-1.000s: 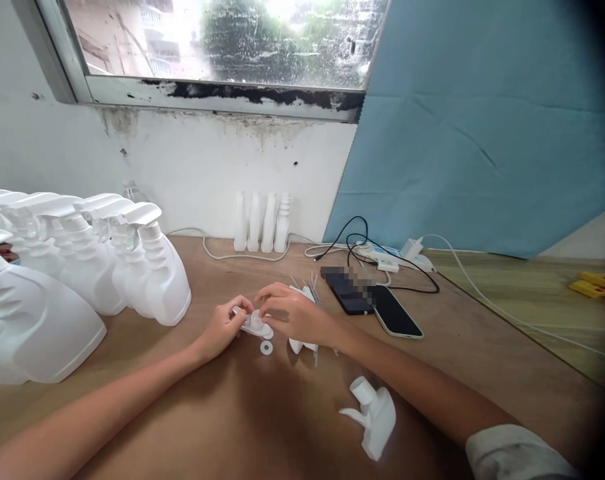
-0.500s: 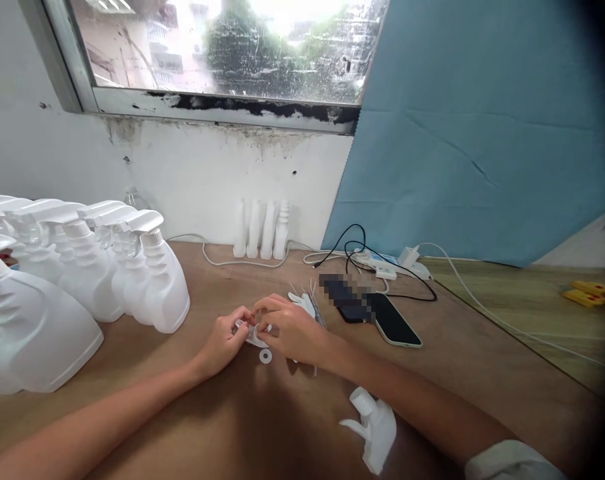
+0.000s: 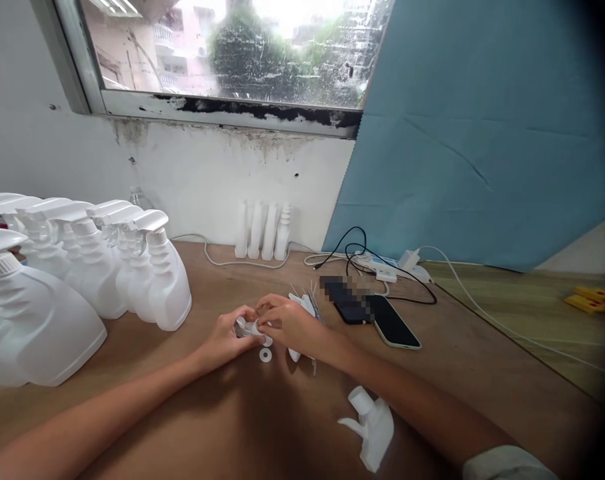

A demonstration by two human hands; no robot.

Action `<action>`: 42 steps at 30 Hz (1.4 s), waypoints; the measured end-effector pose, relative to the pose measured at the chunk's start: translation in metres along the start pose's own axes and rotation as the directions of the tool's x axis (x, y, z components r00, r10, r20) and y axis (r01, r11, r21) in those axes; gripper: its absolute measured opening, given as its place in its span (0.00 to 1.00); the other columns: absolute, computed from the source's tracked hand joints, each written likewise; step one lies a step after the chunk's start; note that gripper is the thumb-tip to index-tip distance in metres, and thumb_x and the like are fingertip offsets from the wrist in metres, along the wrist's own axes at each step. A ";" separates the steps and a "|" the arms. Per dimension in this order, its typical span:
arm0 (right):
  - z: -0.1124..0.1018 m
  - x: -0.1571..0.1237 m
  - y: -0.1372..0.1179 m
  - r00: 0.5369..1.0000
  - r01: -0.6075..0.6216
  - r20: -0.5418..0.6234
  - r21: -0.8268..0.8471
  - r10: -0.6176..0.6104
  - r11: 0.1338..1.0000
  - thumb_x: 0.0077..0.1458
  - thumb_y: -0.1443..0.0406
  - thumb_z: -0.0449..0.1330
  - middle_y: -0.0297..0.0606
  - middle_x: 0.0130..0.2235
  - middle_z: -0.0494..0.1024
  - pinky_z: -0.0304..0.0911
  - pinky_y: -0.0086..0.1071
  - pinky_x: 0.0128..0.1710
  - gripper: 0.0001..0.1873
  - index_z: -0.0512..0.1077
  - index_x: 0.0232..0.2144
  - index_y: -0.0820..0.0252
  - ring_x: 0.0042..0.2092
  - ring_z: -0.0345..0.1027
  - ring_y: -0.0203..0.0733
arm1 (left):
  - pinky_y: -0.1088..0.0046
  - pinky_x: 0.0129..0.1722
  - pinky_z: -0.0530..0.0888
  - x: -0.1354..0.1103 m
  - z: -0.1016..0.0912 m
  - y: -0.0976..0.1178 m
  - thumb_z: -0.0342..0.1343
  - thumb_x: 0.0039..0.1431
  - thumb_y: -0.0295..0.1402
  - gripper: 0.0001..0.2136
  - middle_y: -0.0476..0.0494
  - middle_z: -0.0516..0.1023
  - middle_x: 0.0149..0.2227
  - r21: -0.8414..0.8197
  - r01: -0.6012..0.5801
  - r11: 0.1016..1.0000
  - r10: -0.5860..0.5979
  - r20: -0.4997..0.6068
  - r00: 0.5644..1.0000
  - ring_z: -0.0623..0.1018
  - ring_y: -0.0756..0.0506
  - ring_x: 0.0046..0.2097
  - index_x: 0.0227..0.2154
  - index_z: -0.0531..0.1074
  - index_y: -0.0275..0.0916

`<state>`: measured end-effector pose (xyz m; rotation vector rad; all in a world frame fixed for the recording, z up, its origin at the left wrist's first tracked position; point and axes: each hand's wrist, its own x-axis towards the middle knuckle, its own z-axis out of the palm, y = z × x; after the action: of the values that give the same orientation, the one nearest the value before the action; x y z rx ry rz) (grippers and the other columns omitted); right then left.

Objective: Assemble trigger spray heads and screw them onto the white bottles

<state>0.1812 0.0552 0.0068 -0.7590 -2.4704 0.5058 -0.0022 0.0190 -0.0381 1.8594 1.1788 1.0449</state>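
1. Head view: a person's left hand curls around a small white plastic piece, which sits between its fingers and thumb at the tabletop.
2. The right hand bends its fingertips to the right end of that piece — whether they are closed on it cannot be told.
3. A white ring lies flat just below the left thumb's tip, on the person's side of both sets of fingers.
4. White parts and thin tubes lie right of the right fingertips, partly hidden by that hand.
5. A white trigger head rests on its side, apart from the fingers, toward the person and rightward.
6. White spray bottles stand grouped left of the fingers — well apart from them; two phones lie to the right, beyond the right hand.
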 end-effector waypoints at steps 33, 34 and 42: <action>-0.022 -0.002 0.003 0.975 0.215 0.085 -0.159 -0.204 0.964 0.59 0.68 0.58 0.40 0.45 0.74 0.65 0.31 0.43 0.08 0.71 0.42 0.59 0.46 0.70 0.39 | 0.77 0.34 0.71 -0.007 -0.003 0.000 0.58 0.57 0.40 0.14 0.50 0.77 0.34 0.057 -0.058 0.997 0.070 -0.231 0.970 0.76 0.50 0.33 0.42 0.65 0.41; -0.022 -0.002 0.004 0.974 0.223 0.079 -0.174 -0.212 0.959 0.59 0.68 0.58 0.40 0.43 0.75 0.65 0.30 0.41 0.07 0.72 0.41 0.59 0.43 0.70 0.38 | 0.78 0.32 0.70 -0.008 -0.005 0.000 0.57 0.58 0.39 0.12 0.50 0.77 0.34 0.120 -0.089 0.989 0.114 -0.227 0.967 0.75 0.51 0.32 0.41 0.65 0.41; -0.015 0.006 0.016 0.947 0.320 0.087 -0.196 -0.309 0.927 0.62 0.69 0.54 0.38 0.38 0.75 0.63 0.28 0.39 0.07 0.72 0.38 0.60 0.39 0.70 0.36 | 0.75 0.40 0.72 0.001 -0.018 -0.009 0.54 0.62 0.32 0.08 0.43 0.80 0.41 0.348 -0.425 0.835 0.453 0.003 0.892 0.78 0.48 0.40 0.43 0.71 0.40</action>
<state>0.1916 0.0739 0.0133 -0.4122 -2.6564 0.1524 -0.0208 0.0256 -0.0378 2.4672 1.0469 1.2283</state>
